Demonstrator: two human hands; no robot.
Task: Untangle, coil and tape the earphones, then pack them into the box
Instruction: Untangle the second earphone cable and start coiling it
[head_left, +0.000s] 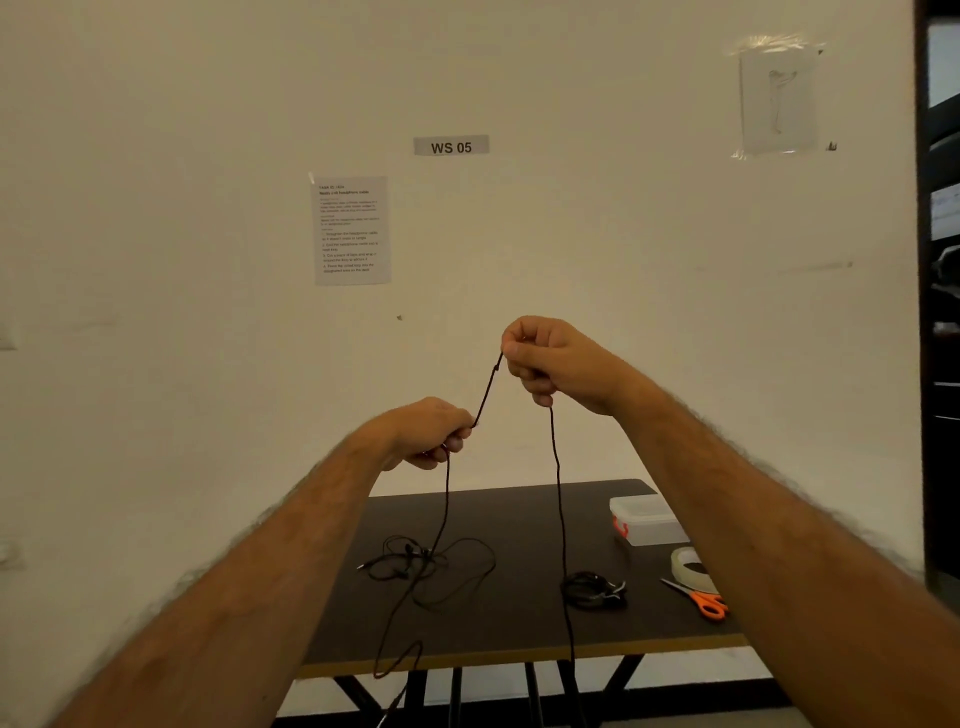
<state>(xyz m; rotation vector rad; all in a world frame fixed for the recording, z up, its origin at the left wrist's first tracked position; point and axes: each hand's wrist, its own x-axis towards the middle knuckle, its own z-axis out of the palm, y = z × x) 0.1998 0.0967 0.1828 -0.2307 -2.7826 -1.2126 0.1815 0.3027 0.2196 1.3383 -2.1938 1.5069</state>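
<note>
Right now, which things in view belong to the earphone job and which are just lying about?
Job:
- earphone cable held taut between left hand and right hand
- tangled earphones
- coiled earphones
- tape roll
- scissors
- lidded box

Lying about:
- wall sheet
- WS 05 label

On the table (519, 631), tangled earphones (415, 564) lie left, coiled earphones (592, 590) centre, box (649, 519), tape (685, 564), scissors (698, 597) right.

place: workstation room — wall sign (451, 146) "WS 05" | posted instruction sheet (351, 230)
</note>
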